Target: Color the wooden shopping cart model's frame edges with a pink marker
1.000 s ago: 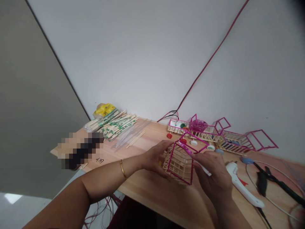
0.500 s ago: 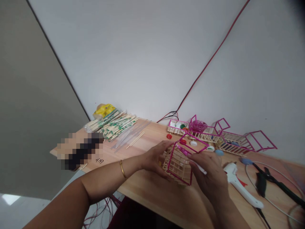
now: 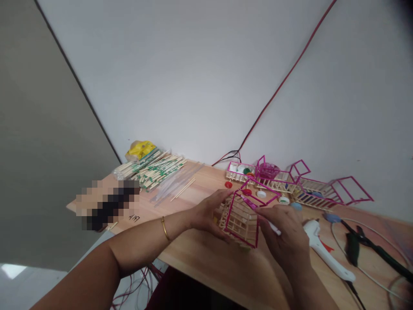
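Observation:
My left hand [image 3: 211,213] is closed round the left side of a small stick frame [image 3: 241,221], built of thin wooden sticks with some edges coloured magenta. In my right hand [image 3: 284,232] is a pink-and-white marker pen [image 3: 250,202], its tip against the frame's upper magenta edge. The frame is tilted above the table, and my left fingers hide part of its left side. A gold bracelet [image 3: 165,228] circles my left wrist.
Bundles of wooden sticks [image 3: 161,170] lie at the back left. Along the wall stand more magenta-edged stick frames [image 3: 318,191], with bottle caps [image 3: 261,194] before them. On the right lie a white glue gun [image 3: 325,249] and dark-handled pliers [image 3: 371,245] with cables.
The pen stays on the frame's upper edge with only a slight shift. The stick frame has turned a little in my left hand; both grips are the same.

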Action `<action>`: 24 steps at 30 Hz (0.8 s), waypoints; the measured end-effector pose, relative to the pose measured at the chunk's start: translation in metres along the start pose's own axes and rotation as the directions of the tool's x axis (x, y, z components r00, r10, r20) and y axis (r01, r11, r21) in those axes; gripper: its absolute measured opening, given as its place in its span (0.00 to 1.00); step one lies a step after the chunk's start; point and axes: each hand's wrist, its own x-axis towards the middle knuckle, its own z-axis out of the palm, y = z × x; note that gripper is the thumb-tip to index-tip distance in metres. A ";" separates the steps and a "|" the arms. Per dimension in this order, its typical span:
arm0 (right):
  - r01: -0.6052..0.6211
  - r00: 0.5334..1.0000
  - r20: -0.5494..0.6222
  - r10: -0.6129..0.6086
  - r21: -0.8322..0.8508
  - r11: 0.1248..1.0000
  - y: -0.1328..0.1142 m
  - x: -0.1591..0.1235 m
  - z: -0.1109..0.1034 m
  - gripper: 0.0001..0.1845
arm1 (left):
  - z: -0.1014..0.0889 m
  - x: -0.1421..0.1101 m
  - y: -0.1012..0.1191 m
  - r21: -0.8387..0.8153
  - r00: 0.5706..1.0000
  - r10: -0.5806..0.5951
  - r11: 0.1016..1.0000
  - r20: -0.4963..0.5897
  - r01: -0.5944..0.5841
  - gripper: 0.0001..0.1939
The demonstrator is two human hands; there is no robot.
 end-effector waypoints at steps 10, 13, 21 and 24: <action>-0.091 0.996 -0.026 0.089 -0.078 0.993 0.008 -0.004 -0.006 0.05 | -0.006 0.002 -0.001 0.040 0.997 -0.063 0.997 -0.051 0.065 0.62; -0.099 0.994 -0.051 0.094 -0.105 0.990 0.009 -0.005 -0.007 0.05 | -0.008 0.002 0.004 0.013 0.994 -0.091 0.996 -0.060 0.091 0.61; -0.243 0.936 -0.220 0.274 0.159 0.957 0.001 -0.009 -0.011 0.09 | -0.005 0.003 -0.002 -0.522 0.959 -0.274 0.830 -0.072 0.197 0.57; -0.296 0.886 -0.292 0.361 0.243 0.924 -0.002 -0.010 -0.011 0.12 | -0.003 0.003 0.000 -0.710 0.951 -0.307 0.667 0.015 0.226 0.53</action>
